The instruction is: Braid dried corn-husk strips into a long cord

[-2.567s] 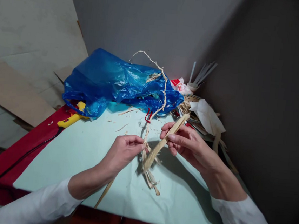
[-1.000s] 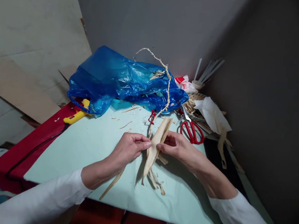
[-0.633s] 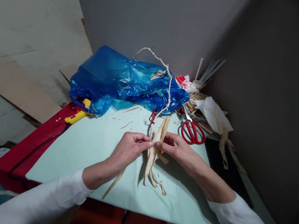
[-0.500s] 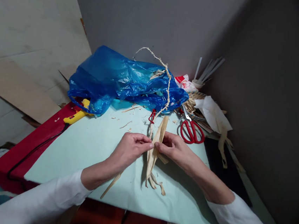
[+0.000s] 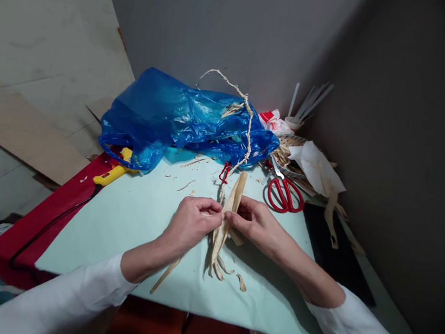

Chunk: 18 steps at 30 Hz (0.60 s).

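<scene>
Between my hands is a strip of dried husk (image 5: 223, 231), pale tan and creased, its split ends hanging down above the table. My left hand (image 5: 196, 219) pinches it at its left edge, thumb against forefinger. Gripping the right side is my right hand (image 5: 252, 217), its thumb in front and the other fingers behind. A twisted husk cord (image 5: 249, 130) rises from behind the strip and curls over at the top. Red string (image 5: 225, 172) is tied round its lower part. Where cord and strip meet is hidden by my fingers.
Red-handled scissors (image 5: 286, 194) lie right of my hands. A blue plastic bag (image 5: 145, 112) fills the back of the table. At left is a yellow corded tool (image 5: 114, 173). A basket of husk pieces (image 5: 286, 157) and a black board (image 5: 332, 251) are at right.
The strip's lower end has swung slightly left, and one small curled piece now lies apart from it on the table. Both hands keep their pinch, almost in place.
</scene>
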Each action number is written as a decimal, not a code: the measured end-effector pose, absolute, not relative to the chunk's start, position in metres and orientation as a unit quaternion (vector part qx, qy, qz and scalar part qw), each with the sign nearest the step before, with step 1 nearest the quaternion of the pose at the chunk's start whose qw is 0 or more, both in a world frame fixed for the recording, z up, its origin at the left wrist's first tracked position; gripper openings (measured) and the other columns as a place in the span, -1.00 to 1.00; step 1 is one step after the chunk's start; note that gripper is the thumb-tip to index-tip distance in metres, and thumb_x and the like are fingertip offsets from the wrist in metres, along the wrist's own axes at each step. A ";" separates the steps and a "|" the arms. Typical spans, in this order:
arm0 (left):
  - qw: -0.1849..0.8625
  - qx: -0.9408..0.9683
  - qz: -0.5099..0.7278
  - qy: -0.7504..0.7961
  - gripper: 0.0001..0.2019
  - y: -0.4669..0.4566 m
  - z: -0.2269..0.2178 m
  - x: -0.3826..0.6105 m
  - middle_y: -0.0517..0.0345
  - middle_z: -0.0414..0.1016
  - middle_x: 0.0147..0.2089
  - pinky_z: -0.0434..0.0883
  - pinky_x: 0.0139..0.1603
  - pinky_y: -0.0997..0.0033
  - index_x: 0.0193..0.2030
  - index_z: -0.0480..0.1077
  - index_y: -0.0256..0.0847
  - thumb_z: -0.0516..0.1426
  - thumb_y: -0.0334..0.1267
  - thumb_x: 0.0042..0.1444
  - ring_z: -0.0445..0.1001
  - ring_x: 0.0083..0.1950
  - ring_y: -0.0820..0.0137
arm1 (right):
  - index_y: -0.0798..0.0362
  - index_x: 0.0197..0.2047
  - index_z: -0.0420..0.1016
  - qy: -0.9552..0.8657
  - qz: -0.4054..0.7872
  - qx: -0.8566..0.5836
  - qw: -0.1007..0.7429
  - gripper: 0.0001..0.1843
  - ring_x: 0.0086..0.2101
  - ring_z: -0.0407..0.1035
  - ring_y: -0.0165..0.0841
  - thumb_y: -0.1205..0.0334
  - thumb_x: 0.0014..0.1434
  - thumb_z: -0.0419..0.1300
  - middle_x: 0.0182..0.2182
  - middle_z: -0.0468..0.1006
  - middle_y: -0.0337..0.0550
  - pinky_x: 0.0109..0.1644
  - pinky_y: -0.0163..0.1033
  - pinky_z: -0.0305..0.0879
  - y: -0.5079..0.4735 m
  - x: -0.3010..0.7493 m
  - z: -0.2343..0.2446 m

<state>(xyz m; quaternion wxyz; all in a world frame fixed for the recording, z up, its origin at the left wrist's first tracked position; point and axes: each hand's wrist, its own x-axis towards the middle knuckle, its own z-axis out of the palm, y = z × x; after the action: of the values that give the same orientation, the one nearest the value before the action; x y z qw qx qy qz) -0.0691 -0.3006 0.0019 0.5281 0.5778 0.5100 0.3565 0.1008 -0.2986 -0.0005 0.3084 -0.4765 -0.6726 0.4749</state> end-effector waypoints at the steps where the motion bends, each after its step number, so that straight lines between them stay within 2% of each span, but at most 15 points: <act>1: 0.530 0.577 0.357 0.509 -0.84 -0.301 0.002 -0.069 0.10 0.51 -0.45 0.29 -0.38 0.48 -0.38 0.51 -0.32 0.20 -0.26 -0.05 0.39 -0.42 0.45 | 0.13 -0.27 0.41 -0.674 0.466 -0.483 0.309 -0.81 -0.43 0.27 -0.38 0.18 0.14 0.12 -0.43 0.41 -0.20 -0.40 -0.31 0.16 -0.299 0.100 -0.001; 8: 0.526 0.581 0.363 0.505 -0.84 -0.301 0.000 -0.066 0.12 0.52 -0.46 0.29 -0.39 0.48 -0.38 0.52 -0.32 0.18 -0.27 -0.05 0.40 -0.44 0.45 | 0.14 -0.28 0.41 -0.671 0.449 -0.496 0.318 -0.80 -0.43 0.26 -0.38 0.16 0.11 0.13 -0.43 0.42 -0.19 -0.39 -0.29 0.17 -0.299 0.100 0.001; 13: 0.512 0.582 0.379 0.505 -0.85 -0.299 -0.004 -0.068 0.11 0.54 -0.42 0.31 -0.35 0.46 -0.40 0.53 -0.31 0.19 -0.27 -0.07 0.43 -0.39 0.41 | 0.12 -0.24 0.35 -0.636 0.518 -0.461 0.339 -0.77 -0.36 0.32 -0.36 0.15 0.08 0.16 -0.35 0.45 -0.15 -0.30 -0.28 0.24 -0.300 0.095 0.003; 18: 0.589 0.522 0.381 0.485 -0.88 -0.298 -0.006 -0.069 0.15 0.50 -0.49 0.29 -0.40 0.49 -0.46 0.49 -0.31 0.21 -0.28 -0.11 0.39 -0.45 0.46 | 0.06 -0.23 0.31 -0.613 0.534 -0.461 0.357 -0.74 -0.40 0.29 -0.39 0.15 0.03 0.22 -0.40 0.40 -0.23 -0.33 -0.29 0.22 -0.307 0.086 0.017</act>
<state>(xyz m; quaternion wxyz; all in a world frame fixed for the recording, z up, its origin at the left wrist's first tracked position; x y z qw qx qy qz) -0.0688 -0.2980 -0.0062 0.5890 0.5221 0.4848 0.3813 0.0856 -0.3074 0.0169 0.3566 -0.4609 -0.6130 0.5335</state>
